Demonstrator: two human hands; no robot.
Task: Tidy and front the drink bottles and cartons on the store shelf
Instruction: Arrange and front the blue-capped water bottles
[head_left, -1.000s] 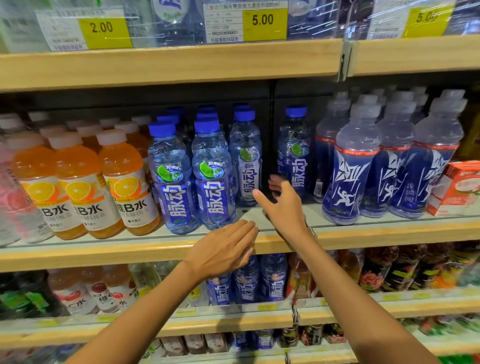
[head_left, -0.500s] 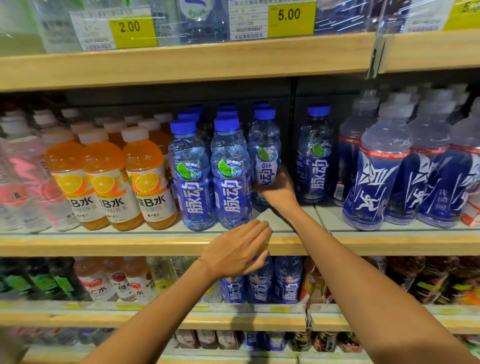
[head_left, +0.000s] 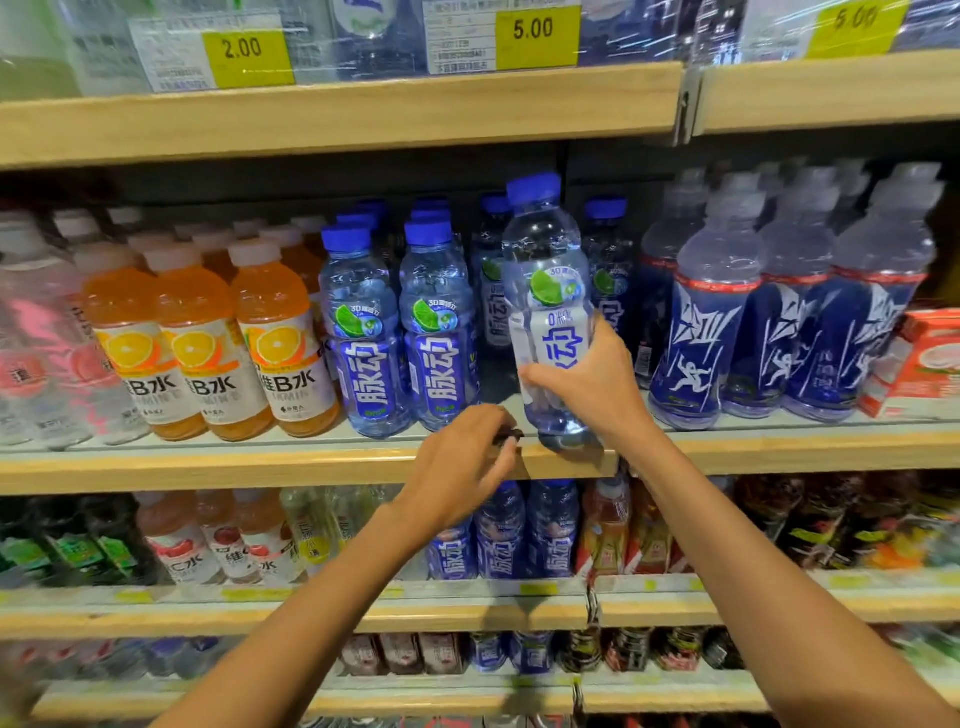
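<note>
My right hand (head_left: 592, 384) grips a clear blue-capped drink bottle (head_left: 545, 275) with a white and blue label, held at the front edge of the middle shelf (head_left: 208, 462). Its base sits over the shelf lip, to the right of two matching blue-label bottles (head_left: 402, 332) at the front. My left hand (head_left: 462, 467) hovers at the shelf lip just below and left of the held bottle, fingers loosely curled, holding nothing. More blue-capped bottles (head_left: 605, 270) stand further back in the same rows.
Orange drink bottles (head_left: 208, 332) fill the shelf to the left, dark blue sports bottles (head_left: 769, 322) to the right, and a red carton (head_left: 930, 358) at the far right. Lower shelves (head_left: 467, 603) hold more bottles. Price tags (head_left: 535, 31) hang on the shelf above.
My right hand reached back, gripped a blue-capped bottle and pulled it forward to the shelf's front edge. My left hand stayed near the shelf lip.
</note>
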